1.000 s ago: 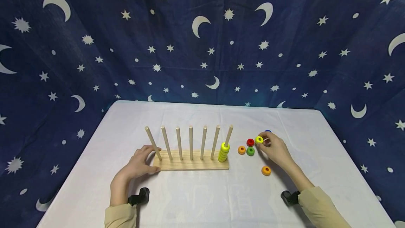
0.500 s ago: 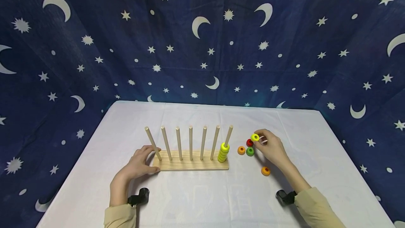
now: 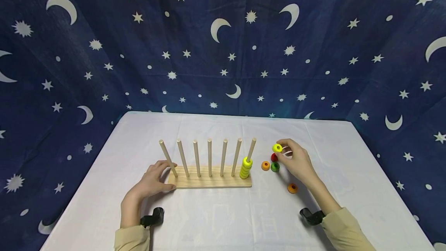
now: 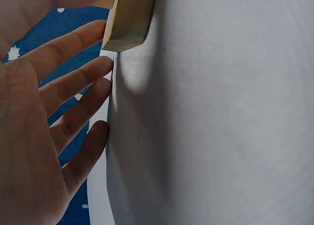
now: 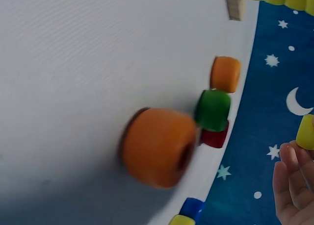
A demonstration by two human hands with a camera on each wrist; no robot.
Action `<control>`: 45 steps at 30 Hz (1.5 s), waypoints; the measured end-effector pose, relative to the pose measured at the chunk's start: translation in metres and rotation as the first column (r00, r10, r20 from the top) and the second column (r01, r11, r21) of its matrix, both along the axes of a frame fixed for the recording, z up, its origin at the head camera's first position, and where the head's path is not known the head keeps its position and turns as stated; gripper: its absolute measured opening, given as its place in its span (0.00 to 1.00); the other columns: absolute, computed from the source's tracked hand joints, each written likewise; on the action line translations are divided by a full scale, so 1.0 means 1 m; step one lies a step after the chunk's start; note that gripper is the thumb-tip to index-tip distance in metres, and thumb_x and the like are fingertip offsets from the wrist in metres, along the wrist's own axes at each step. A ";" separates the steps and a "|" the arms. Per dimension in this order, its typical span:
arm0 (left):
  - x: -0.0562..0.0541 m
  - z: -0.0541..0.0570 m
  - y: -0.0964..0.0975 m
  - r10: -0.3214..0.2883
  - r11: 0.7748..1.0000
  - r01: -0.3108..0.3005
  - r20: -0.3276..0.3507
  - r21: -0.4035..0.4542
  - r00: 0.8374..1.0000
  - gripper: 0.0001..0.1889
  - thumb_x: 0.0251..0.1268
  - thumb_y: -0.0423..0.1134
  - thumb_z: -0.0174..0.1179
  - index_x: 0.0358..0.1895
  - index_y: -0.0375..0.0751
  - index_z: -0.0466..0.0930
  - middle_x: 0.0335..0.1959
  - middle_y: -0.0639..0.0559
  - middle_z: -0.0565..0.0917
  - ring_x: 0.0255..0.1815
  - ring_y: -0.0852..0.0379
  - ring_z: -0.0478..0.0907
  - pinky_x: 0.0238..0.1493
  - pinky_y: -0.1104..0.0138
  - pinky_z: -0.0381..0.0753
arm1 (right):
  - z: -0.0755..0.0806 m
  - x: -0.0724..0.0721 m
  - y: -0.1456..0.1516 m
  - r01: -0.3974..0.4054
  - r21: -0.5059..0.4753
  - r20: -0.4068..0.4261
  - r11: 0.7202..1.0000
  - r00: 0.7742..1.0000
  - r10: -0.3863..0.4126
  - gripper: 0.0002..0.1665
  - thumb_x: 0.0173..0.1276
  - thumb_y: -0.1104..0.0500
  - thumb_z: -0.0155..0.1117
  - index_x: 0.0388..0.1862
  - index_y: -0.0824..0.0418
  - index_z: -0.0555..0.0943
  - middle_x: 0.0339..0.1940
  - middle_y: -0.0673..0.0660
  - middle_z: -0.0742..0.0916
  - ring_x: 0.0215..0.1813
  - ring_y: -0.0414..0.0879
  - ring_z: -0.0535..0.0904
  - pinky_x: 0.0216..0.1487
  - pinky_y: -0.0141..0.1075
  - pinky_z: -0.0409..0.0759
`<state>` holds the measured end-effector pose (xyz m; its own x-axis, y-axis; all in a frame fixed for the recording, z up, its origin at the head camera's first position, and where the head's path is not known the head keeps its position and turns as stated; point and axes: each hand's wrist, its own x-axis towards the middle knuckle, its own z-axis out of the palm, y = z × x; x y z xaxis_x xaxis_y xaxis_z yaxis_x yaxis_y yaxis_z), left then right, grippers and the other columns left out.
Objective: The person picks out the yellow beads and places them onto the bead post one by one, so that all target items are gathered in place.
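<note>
A wooden peg stand [image 3: 212, 181] with a row of upright pegs stands on the table. Several yellow beads [image 3: 245, 169] are stacked on its rightmost peg. My left hand [image 3: 150, 180] grips the stand's left end, thumb at the front edge and index finger at the back. In the left wrist view the other fingers are spread beside the board's corner [image 4: 130, 24]. My right hand [image 3: 300, 162] pinches a yellow bead [image 3: 277, 148] by thumb and fingertips, raised off the table to the right of the stacked peg. The right wrist view shows only part of this bead [image 5: 306, 132].
An orange bead [image 3: 265, 165], a green bead [image 3: 275, 167] and a red bead [image 3: 274, 157] lie close together right of the stand. Nearer lies another orange bead [image 3: 292, 188]. The right wrist view also shows a blue bead [image 5: 192, 209] and a yellow bead [image 5: 182, 220].
My right hand has lifted the yellow bead and moved left with it, toward the stacked peg. My left hand has stayed at the stand's end.
</note>
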<state>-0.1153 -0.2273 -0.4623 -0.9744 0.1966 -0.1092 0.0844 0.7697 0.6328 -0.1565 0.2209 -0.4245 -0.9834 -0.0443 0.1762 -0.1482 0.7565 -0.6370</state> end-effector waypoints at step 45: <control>0.000 0.000 0.000 -0.007 1.000 0.007 -0.012 -0.008 1.000 0.32 0.41 0.41 0.73 0.57 0.47 0.76 0.65 0.40 0.70 0.64 0.37 0.64 0.62 0.35 0.63 | 0.060 0.022 -0.037 -0.102 -0.100 -0.302 0.990 0.951 0.068 0.21 0.59 0.65 0.68 0.53 0.59 0.78 0.48 0.53 0.85 0.44 0.43 0.79 0.45 0.24 0.75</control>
